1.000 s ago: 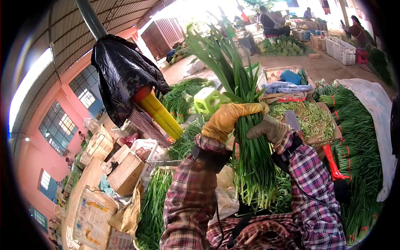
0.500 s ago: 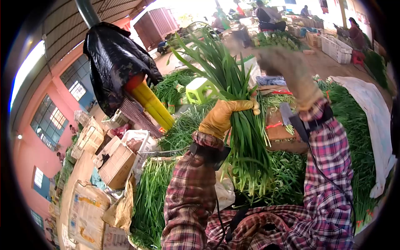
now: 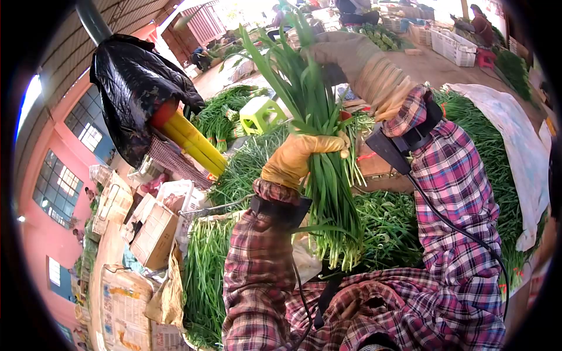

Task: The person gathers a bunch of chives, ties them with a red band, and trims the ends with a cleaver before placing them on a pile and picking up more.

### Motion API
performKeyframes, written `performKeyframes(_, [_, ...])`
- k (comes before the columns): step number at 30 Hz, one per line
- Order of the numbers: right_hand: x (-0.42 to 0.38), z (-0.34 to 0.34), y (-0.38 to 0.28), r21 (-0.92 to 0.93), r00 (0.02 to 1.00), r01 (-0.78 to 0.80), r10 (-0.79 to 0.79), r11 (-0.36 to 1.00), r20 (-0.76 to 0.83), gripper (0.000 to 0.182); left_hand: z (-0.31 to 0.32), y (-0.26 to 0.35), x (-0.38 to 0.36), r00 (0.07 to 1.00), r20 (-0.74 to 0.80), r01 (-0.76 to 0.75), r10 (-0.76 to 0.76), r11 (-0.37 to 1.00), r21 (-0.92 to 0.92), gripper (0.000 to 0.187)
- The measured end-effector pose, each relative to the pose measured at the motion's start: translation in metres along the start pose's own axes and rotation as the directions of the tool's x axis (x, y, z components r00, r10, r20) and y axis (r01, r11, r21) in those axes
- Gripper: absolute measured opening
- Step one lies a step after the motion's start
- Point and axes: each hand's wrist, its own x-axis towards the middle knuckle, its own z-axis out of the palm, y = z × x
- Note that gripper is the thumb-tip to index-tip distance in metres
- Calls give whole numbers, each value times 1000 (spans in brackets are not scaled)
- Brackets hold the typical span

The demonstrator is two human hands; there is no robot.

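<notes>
A thick bunch of garlic chives stands upright in front of me, leaf tips up and pale stem ends down. Wrapped around its middle is my left hand, in a tan work glove. My right hand, also gloved, is smeared by motion at the upper leaves and overlaps them; its fingers are not distinct. Below the bunch, more loose greens lie in a heap. Behind it, a brown board carries some cut stalks and red ties.
Piled greens lie on the right beside a pale sheet. A lime-green stool stands beyond the bunch. A pole draped in black plastic rises at left, near cardboard boxes. Several people sit far back.
My right hand has swung left, from beside the bunch to its upper leaves. The bunch, still in my left hand, sits slightly further left in view.
</notes>
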Motion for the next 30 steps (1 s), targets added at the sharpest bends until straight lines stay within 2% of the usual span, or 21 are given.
performKeyframes(1, [-3,-5,7,-3,1000,-4,4,1000,-5,25,0,0,-1,1000,5,2,-2,1000,-4,22])
performKeyframes(2, [-8,-8,10,-359,947,305,-320,882,18,27,0,-1,-2,1000,-24,11,-11,999,38,22])
performKeyframes(3, [-11,-11,13,-641,799,529,-581,556,155,30,1,-1,-3,998,-55,21,-17,997,81,22])
performKeyframes(4, [-15,-14,14,-792,709,535,-667,294,231,27,3,-2,-2,996,-50,-62,67,993,99,26])
performKeyframes(5, [-18,-11,8,-792,709,534,-667,295,230,27,3,-1,-1,997,-51,-60,65,993,99,26])
performKeyframes(6, [-19,-5,2,-431,894,411,-447,803,19,26,3,-1,-1,995,-67,-65,72,994,93,30])
performKeyframes(7, [-20,-2,0,97,994,108,-107,989,-22,25,3,-1,-1,994,-83,-69,76,994,86,34])
performKeyframes(8, [-14,-8,11,-101,960,279,-278,955,21,26,4,-1,-1,994,-84,-65,72,994,84,34])
performKeyframes(9, [-11,-11,18,-283,895,440,-440,852,64,26,5,-1,-2,988,-98,-123,122,992,-8,35])
performKeyframes(11, [-12,-10,25,-291,799,579,-602,761,15,24,13,0,-7,973,-177,-178,150,971,-157,42])
performKeyframes(12, [-13,-10,21,-203,833,538,-553,818,-20,25,4,-5,-3,970,-175,-195,167,967,-162,42])
performKeyframes(14, [-21,-8,9,112,936,348,-340,931,-90,26,-15,-14,4,968,-174,-210,180,963,-169,41])
performKeyframes(15, [-23,-8,2,208,951,308,-291,928,-107,27,-20,-17,4,964,-203,-210,173,962,-173,40])
performKeyframes(18, [-35,-13,-12,325,953,297,-261,898,-151,30,-22,-19,1,951,-269,-211,153,957,-200,37])
performKeyframes(20, [-41,-29,-20,356,951,300,-249,885,-184,31,-23,-18,-3,917,-343,-268,201,950,-160,32])
performKeyframes(21, [-50,-32,-19,374,951,293,-229,880,-208,32,-42,-28,-2,951,-229,-273,207,911,-310,31])
performKeyframes(23, [-62,-51,-21,391,944,299,-208,871,-257,34,-51,-28,-8,964,-246,-186,104,923,-338,27])
performKeyframes(24, [-65,-58,-17,355,932,305,-201,884,-301,34,-55,-25,-10,972,-206,-184,113,913,-365,26])
performKeyframes(25, [-71,-65,-14,317,918,309,-194,897,-346,34,-56,-25,-11,971,-135,-235,198,897,-374,26])
performKeyframes(27, [-89,-74,-16,175,855,344,-230,923,-464,34,-69,-23,-21,953,-172,-289,251,924,-252,25])
performKeyframes(30, [-120,-161,1,217,804,350,-173,911,-570,28,-90,-17,-41,943,-240,-310,232,876,-370,22])
